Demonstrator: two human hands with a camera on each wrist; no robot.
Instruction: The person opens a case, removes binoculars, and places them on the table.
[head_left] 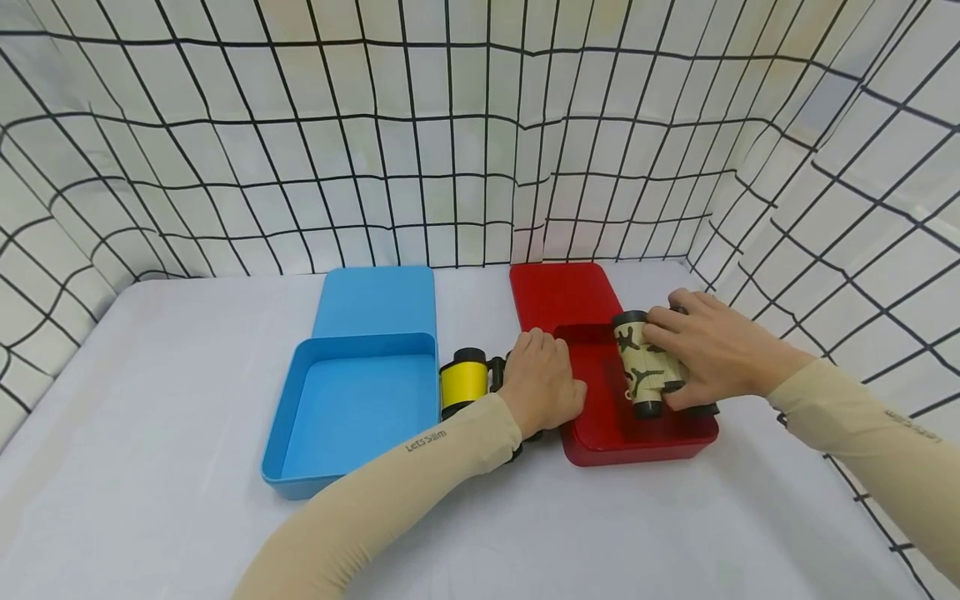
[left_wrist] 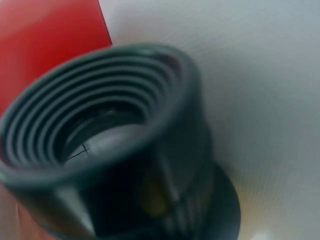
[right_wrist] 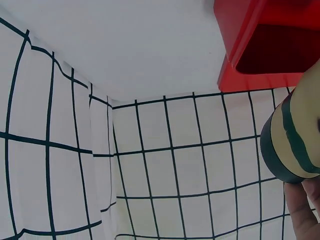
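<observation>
My right hand (head_left: pixel 712 346) grips a pair of camouflage binoculars (head_left: pixel 643 367) over the red box (head_left: pixel 637 454). One of their barrels, cream with green and black bands, looms close in the right wrist view (right_wrist: pixel 295 125), fingertips (right_wrist: pixel 300 210) at its end. My left hand (head_left: pixel 542 379) holds the yellow-and-black binoculars (head_left: pixel 463 383) by the barrel nearer the red box, and covers most of that barrel. In the left wrist view, a black ribbed barrel end (left_wrist: pixel 185 90) of these binoculars fills much of the picture.
A blue box (head_left: pixel 363 408) stands open at the left, its lid (head_left: pixel 375 302) lying behind it. The red lid (head_left: pixel 564 296) lies behind the red box. White cloth covers the table (head_left: pixel 150 433). A black-gridded white curtain (head_left: pixel 465 150) encloses the back and sides.
</observation>
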